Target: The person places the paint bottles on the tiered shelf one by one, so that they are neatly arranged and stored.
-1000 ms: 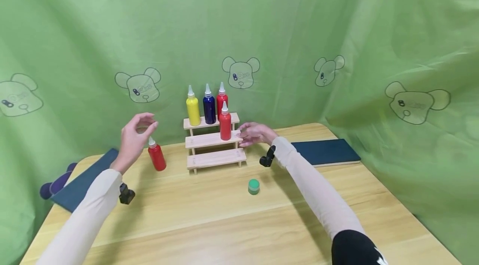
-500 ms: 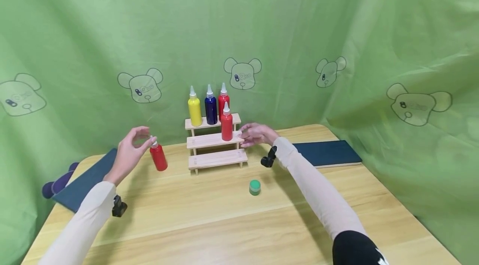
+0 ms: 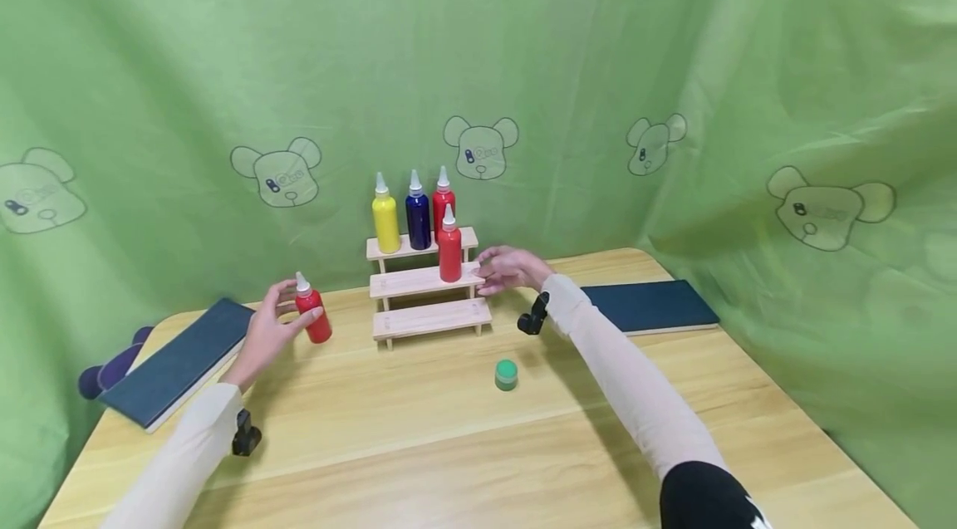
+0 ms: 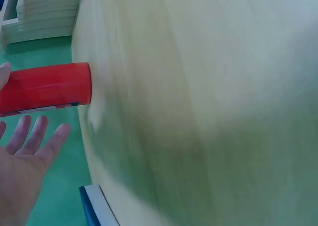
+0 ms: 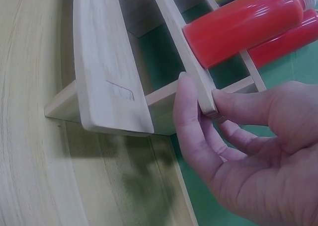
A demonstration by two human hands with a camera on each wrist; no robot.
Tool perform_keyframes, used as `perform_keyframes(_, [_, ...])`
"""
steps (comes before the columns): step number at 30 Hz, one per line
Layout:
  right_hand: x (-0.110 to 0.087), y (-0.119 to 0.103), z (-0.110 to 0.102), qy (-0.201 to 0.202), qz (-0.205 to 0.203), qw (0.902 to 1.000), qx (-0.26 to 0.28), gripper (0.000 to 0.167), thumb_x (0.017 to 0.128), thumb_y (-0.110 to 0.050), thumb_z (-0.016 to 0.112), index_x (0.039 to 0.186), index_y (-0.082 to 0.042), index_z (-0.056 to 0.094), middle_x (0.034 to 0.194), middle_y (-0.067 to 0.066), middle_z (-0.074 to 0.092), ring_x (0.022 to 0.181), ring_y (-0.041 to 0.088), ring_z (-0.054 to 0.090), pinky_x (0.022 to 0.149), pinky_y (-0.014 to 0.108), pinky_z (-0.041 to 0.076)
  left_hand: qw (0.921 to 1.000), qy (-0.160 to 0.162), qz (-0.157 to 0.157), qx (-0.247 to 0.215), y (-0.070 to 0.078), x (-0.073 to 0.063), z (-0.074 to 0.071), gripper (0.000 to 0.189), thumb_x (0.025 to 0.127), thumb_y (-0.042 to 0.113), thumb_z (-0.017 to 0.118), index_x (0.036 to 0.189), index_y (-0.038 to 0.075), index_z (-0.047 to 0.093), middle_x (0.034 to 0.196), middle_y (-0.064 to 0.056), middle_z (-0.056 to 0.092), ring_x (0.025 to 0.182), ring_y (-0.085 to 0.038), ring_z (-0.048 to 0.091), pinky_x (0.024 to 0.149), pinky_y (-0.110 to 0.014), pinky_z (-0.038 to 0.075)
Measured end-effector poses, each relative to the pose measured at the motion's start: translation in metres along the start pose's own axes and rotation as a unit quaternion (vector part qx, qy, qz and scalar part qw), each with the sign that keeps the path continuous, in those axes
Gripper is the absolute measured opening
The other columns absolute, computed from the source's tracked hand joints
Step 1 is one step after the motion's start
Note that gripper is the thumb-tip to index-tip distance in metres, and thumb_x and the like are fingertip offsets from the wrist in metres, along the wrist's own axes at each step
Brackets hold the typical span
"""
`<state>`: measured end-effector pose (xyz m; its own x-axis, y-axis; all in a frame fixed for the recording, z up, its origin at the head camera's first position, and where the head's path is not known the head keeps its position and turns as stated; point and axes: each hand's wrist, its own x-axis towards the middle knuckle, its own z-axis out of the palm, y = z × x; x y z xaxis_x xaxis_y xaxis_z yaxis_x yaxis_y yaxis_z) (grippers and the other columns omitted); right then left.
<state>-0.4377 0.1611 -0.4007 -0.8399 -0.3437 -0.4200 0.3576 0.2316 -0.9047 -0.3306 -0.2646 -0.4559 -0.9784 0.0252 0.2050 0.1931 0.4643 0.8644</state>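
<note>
A red squeeze bottle (image 3: 312, 315) with a white nozzle stands upright on the table at the left. My left hand (image 3: 272, 330) is around it, thumb in front. In the left wrist view, a gap shows between the fingers (image 4: 37, 134) and the bottle, while the thumb overlaps its other side. A wooden three-step rack (image 3: 407, 283) stands at the back middle. With thumb and fingers my right hand (image 3: 512, 270) pinches the right end of its middle step. Another red bottle (image 5: 243, 27) stands on that step, close to the right thumb.
Yellow (image 3: 386, 222), dark blue (image 3: 419, 219) and red bottles (image 3: 443, 195) line the top step. A small green-lidded jar (image 3: 506, 375) sits in front of the rack. Dark blue boards lie at left (image 3: 175, 363) and right (image 3: 650, 305). A green curtain (image 3: 553, 56) hangs behind.
My left hand has come down from above the red bottle's nozzle to beside its body, with the thumb passing in front. The right hand stays at the rack's middle step.
</note>
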Motion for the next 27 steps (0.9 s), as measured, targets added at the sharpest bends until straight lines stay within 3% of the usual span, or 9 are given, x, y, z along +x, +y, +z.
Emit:
perform_keyframes(4, [0.002,0.004,-0.001,-0.005,0.001,1.0,-0.004,0.046,0.101,0.01,0.052,0.144,0.006,0.037,0.106,0.014,0.054,0.081,0.024,0.067,0.079,0.029,0.065,0.9999,-0.004,-0.015,-0.007,-0.004,-0.004,0.001,0.078,0.099,0.025,0.075,0.158,0.001,0.03,0.151,-0.03,0.047,0.139,-0.05,0.049,0.113,-0.06,0.046])
perform_keyframes(8, [0.004,0.003,-0.001,-0.005,0.004,1.0,0.001,0.049,0.102,0.01,0.051,0.148,0.006,0.034,0.106,0.014,0.053,0.08,0.023,0.067,0.076,0.027,0.065,0.9997,0.012,-0.002,-0.02,-0.008,-0.006,0.003,0.071,0.099,0.024,0.075,0.155,0.001,0.039,0.149,-0.027,0.052,0.136,-0.045,0.053,0.104,-0.027,0.052])
perform_keyframes(11, [0.002,0.001,0.001,0.0,0.005,1.0,0.003,0.052,0.102,0.01,0.05,0.151,0.006,0.032,0.107,0.014,0.052,0.082,0.024,0.066,0.073,0.026,0.064,0.9987,0.031,0.016,-0.038,-0.01,-0.007,0.006,0.065,0.098,0.021,0.076,0.152,0.0,0.046,0.147,-0.024,0.056,0.133,-0.041,0.056,0.089,-0.006,0.047])
perform_keyframes(21, [0.002,0.001,0.0,0.0,-0.003,1.0,0.007,0.049,0.102,0.01,0.05,0.148,0.006,0.034,0.105,0.014,0.052,0.081,0.025,0.066,0.073,0.027,0.065,0.9975,0.051,0.004,-0.049,-0.005,-0.005,0.012,0.062,0.097,0.02,0.078,0.149,0.001,0.05,0.143,-0.022,0.059,0.128,-0.034,0.06,0.087,-0.008,0.051])
perform_keyframes(24, [0.004,0.003,0.0,-0.004,-0.007,0.9999,0.012,0.048,0.102,0.01,0.05,0.147,0.006,0.034,0.105,0.014,0.054,0.079,0.024,0.066,0.072,0.027,0.065,0.998,0.056,-0.001,-0.028,0.001,-0.006,0.012,0.061,0.096,0.022,0.079,0.147,0.002,0.053,0.141,-0.022,0.061,0.128,-0.034,0.06,0.09,-0.01,0.049])
perform_keyframes(27, [0.005,0.004,-0.001,-0.009,-0.012,0.9998,0.012,0.047,0.103,0.01,0.05,0.147,0.007,0.034,0.105,0.014,0.054,0.077,0.022,0.066,0.072,0.026,0.065,0.9981,0.061,0.008,-0.012,0.009,-0.005,0.011,0.061,0.096,0.025,0.079,0.147,0.002,0.054,0.141,-0.023,0.062,0.128,-0.032,0.06,0.099,-0.021,0.05])
